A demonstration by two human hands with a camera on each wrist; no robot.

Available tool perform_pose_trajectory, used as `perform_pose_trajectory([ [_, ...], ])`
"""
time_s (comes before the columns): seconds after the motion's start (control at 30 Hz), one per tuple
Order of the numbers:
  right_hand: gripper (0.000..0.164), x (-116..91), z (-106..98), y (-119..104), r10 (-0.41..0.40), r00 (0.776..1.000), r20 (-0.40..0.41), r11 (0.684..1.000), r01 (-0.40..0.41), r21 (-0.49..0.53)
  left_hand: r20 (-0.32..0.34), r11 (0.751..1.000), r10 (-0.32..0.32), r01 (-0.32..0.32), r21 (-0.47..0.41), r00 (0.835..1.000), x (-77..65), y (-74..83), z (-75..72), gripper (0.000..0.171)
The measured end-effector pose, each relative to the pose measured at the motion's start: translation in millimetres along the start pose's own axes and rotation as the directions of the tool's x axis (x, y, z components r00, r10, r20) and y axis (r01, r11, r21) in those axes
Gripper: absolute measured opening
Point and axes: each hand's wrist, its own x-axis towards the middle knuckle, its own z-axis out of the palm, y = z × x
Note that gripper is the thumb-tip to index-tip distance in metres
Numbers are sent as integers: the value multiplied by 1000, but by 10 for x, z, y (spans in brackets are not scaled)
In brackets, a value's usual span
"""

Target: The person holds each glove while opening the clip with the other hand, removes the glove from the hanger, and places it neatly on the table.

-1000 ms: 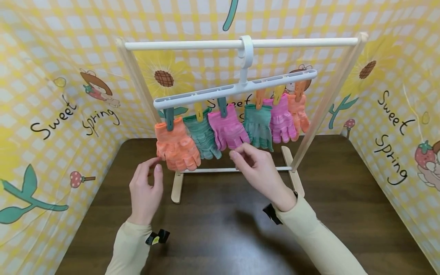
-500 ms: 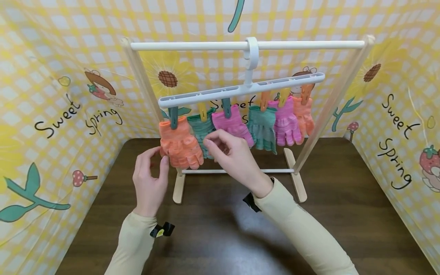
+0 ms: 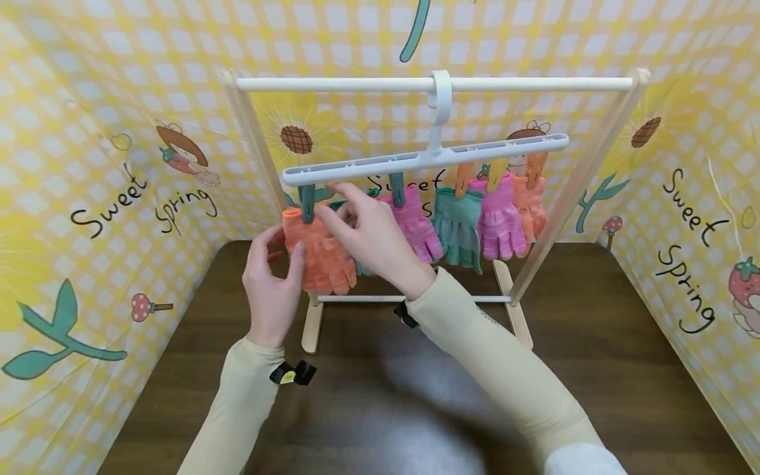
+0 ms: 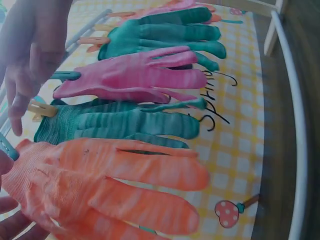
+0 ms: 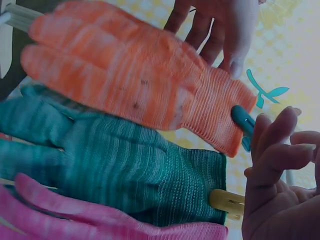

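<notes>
Shifting leftward past nearer pink glove [image 3: 418, 227], right hand [image 3: 377, 231], thumb and forefinger parted beside teal peg [image 3: 307, 204], joins left hand [image 3: 270, 284], loosely spread, at orange glove [image 3: 323, 257] hung under left end of hanger [image 3: 436, 157], apparently centring work there.

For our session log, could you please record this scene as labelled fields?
Support: pale hanger hooked over the top rail
Gloves, left to right: orange glove, green glove, pink glove, second green glove, second pink glove, second orange glove
Fastening: every glove clipped beneath the hanger
Left hand: at the orange glove's outer edge
Right hand: by that glove's teal clip; contact unclear
Surface: dark table
</notes>
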Motion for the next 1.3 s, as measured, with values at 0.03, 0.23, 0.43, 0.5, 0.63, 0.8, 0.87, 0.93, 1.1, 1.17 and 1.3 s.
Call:
perform_pose_trajectory([
  [0.03,54,30,3,-4,15,1000,10,1000,-15,3,-1,1000,-13,13,-17,1000,16,30,14,37],
  [0.23,56,152,39,-18,122,988,92,987,-131,97,36,984,-104,108,-143,994,102,335,29,31],
  [0.43,51,221,123,-8,89,988,128,969,-116,218,38,970,-118,123,-211,992,144,135,73,21],
  [0.5,49,228,142,-11,73,990,125,962,-103,255,35,969,-115,120,-216,993,150,54,98,18],
  [0.63,45,245,155,-15,79,988,129,941,-117,318,55,963,-122,132,-235,991,160,64,107,17],
  [0.8,37,277,170,3,102,988,116,916,-139,377,83,952,-123,142,-273,989,159,76,89,18],
  [0.87,34,286,172,10,108,989,100,912,-138,387,91,950,-123,144,-278,988,159,87,83,19],
  [0.93,32,293,173,20,112,991,79,916,-134,379,97,950,-122,145,-276,988,162,88,78,20],
  [1.1,29,287,178,34,134,991,9,945,-131,300,103,947,-136,160,-278,985,178,78,63,21],
  [1.17,29,280,178,37,138,990,-18,956,-129,265,103,945,-143,167,-281,984,187,79,54,21],
  [1.3,31,279,176,42,123,991,-44,969,-110,221,111,935,-174,199,-292,978,204,95,32,24],
])
